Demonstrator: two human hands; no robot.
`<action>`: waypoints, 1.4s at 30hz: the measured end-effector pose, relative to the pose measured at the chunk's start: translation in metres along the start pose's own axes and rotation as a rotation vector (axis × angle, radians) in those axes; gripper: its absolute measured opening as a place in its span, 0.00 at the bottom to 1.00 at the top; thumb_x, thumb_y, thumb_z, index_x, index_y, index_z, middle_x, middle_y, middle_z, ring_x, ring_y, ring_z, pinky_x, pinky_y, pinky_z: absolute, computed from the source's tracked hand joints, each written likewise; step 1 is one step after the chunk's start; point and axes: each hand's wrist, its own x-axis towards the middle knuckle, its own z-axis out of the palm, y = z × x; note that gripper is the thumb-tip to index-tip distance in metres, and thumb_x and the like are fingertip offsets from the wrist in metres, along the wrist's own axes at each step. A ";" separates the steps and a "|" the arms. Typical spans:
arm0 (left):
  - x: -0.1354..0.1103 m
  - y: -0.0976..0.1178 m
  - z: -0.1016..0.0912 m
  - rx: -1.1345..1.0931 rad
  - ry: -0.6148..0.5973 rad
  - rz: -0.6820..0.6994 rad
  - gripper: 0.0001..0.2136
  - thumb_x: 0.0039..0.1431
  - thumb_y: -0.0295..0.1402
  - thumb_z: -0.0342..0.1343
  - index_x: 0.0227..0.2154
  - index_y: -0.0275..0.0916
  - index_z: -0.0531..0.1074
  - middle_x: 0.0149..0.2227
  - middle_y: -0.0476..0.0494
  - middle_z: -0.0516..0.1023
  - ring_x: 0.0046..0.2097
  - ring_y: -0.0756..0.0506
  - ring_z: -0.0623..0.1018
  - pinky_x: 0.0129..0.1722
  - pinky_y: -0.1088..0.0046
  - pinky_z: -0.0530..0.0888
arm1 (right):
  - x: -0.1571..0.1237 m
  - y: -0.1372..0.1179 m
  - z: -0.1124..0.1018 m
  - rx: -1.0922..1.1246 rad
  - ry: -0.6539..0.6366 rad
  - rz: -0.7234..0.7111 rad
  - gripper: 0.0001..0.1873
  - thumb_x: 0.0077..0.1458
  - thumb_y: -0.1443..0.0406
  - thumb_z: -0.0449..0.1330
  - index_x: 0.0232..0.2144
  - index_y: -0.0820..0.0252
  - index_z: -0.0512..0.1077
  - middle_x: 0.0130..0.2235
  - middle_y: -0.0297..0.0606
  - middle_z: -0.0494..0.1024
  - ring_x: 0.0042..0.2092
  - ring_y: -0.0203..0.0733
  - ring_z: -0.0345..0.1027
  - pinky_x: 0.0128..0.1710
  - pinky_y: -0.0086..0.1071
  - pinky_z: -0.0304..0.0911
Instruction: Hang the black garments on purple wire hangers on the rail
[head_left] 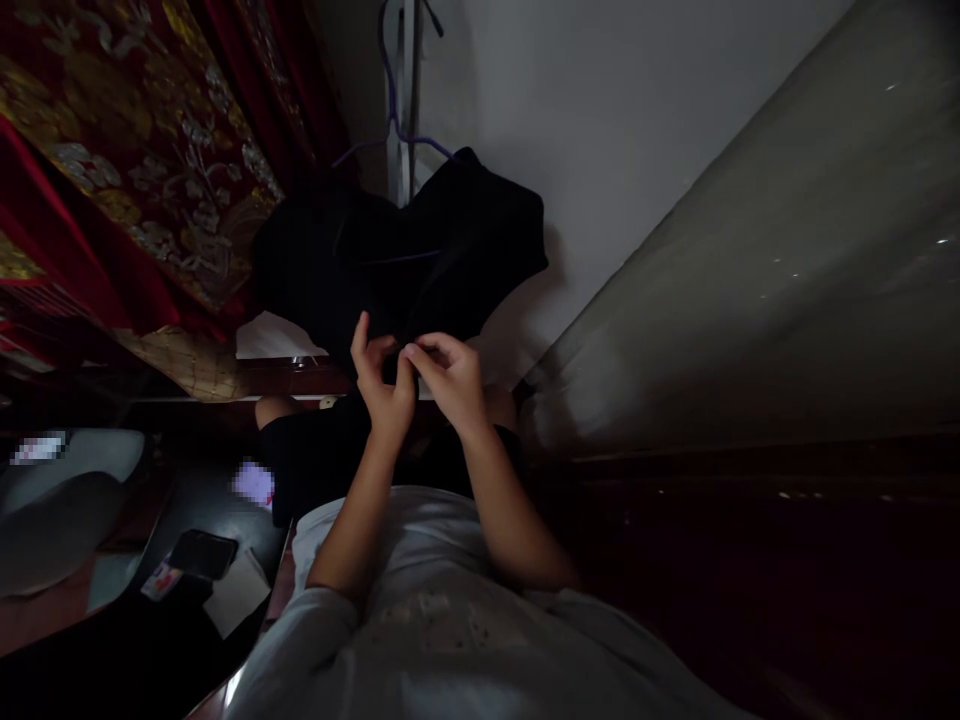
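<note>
A black garment [480, 240] hangs from a purple hanger [395, 130] in front of me, too dark to show its cut. At its lower front edge my left hand [384, 385] holds the cloth between thumb and curled fingers, with the index finger raised. Against it, my right hand [451, 375] pinches the same spot with thumb and fingertips. The two thumb tips meet there. Anything small between the fingertips is hidden in the dark cloth.
Left of the garment hangs a red curtain [150, 150] with gold and silver patterns. A dark phone [202, 554] and a sheet of paper [237, 592] lie on a dark surface at lower left. A pale wall [585, 130] rises behind; a greyish panel [750, 280] slants along the right.
</note>
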 end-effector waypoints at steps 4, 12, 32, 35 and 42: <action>-0.002 0.006 0.003 -0.036 -0.017 -0.017 0.26 0.69 0.40 0.61 0.66 0.47 0.62 0.44 0.43 0.77 0.43 0.46 0.78 0.46 0.69 0.76 | -0.004 -0.012 -0.005 -0.028 0.046 -0.050 0.16 0.54 0.55 0.69 0.40 0.58 0.75 0.37 0.38 0.79 0.35 0.38 0.73 0.36 0.32 0.70; -0.004 0.001 -0.005 0.058 -0.127 -0.014 0.10 0.67 0.31 0.60 0.49 0.40 0.79 0.40 0.43 0.77 0.40 0.47 0.77 0.41 0.71 0.74 | -0.002 -0.008 -0.009 -0.094 0.042 -0.001 0.11 0.54 0.58 0.65 0.33 0.60 0.75 0.33 0.39 0.79 0.34 0.39 0.74 0.35 0.33 0.68; 0.026 -0.047 -0.013 0.165 -0.301 -0.150 0.13 0.59 0.22 0.58 0.44 0.40 0.68 0.35 0.48 0.75 0.37 0.48 0.77 0.38 0.73 0.72 | 0.143 -0.102 0.034 0.126 -0.036 0.039 0.14 0.64 0.68 0.59 0.25 0.62 0.69 0.25 0.33 0.68 0.22 0.28 0.60 0.20 0.24 0.55; 0.056 -0.028 -0.012 0.148 -0.403 0.018 0.22 0.63 0.29 0.63 0.57 0.44 0.65 0.40 0.45 0.78 0.41 0.44 0.78 0.42 0.69 0.74 | 0.147 -0.084 0.024 0.016 -0.102 -0.048 0.16 0.71 0.59 0.54 0.32 0.63 0.72 0.27 0.33 0.69 0.27 0.30 0.68 0.26 0.23 0.62; 0.162 0.041 0.005 0.200 -0.463 0.336 0.08 0.71 0.28 0.59 0.50 0.40 0.73 0.42 0.45 0.77 0.42 0.44 0.77 0.50 0.66 0.74 | 0.129 -0.082 0.010 -0.143 -0.091 -0.212 0.15 0.70 0.58 0.56 0.32 0.61 0.69 0.25 0.30 0.67 0.25 0.28 0.65 0.26 0.25 0.61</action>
